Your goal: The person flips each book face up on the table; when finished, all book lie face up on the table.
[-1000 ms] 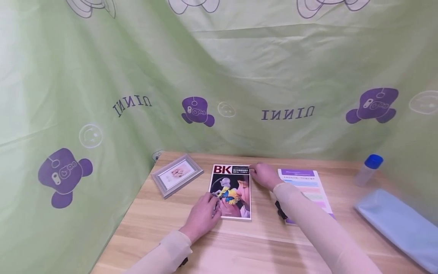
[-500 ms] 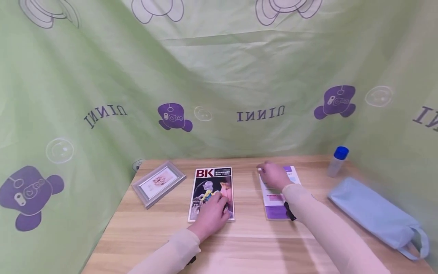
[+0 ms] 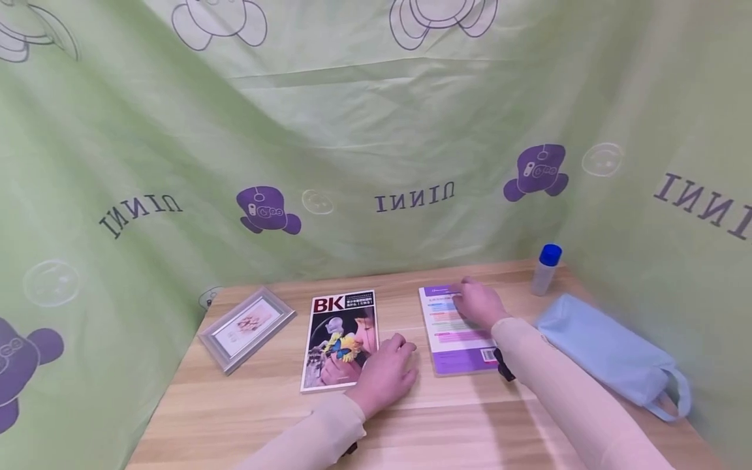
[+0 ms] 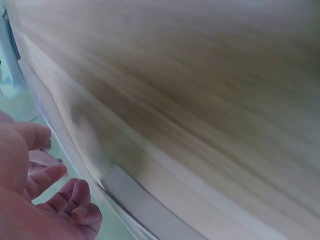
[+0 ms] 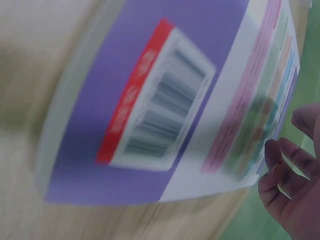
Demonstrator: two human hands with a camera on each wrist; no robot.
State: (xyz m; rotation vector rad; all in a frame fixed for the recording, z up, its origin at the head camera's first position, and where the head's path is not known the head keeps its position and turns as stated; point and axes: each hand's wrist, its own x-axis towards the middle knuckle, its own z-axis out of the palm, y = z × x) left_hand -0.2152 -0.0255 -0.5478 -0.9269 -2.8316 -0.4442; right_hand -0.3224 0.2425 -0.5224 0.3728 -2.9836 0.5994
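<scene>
A magazine [image 3: 337, 336] with "BK" on its cover lies flat on the wooden table [image 3: 446, 418]. My left hand [image 3: 389, 364] rests at the magazine's lower right corner, fingers loosely curved and holding nothing. In the blurred left wrist view, its fingers [image 4: 55, 197] hang relaxed above the table [image 4: 210, 85]. To the right lies a purple and white booklet [image 3: 452, 339], back cover up. My right hand [image 3: 474, 301] rests on its upper part with relaxed fingers. The right wrist view shows the booklet [image 5: 165, 110] with its barcode, and my fingers [image 5: 287, 182] near its far edge.
A grey picture frame [image 3: 247, 328] lies at the table's left. A clear bottle with a blue cap [image 3: 546, 268] stands at the back right, with a light blue fabric bag [image 3: 611, 356] in front of it. Green printed cloth [image 3: 376, 130] walls the table on three sides.
My right hand left the magazine's top right corner and moved right onto the purple booklet. My left hand slid from the magazine's lower left to its lower right corner. The view turned right.
</scene>
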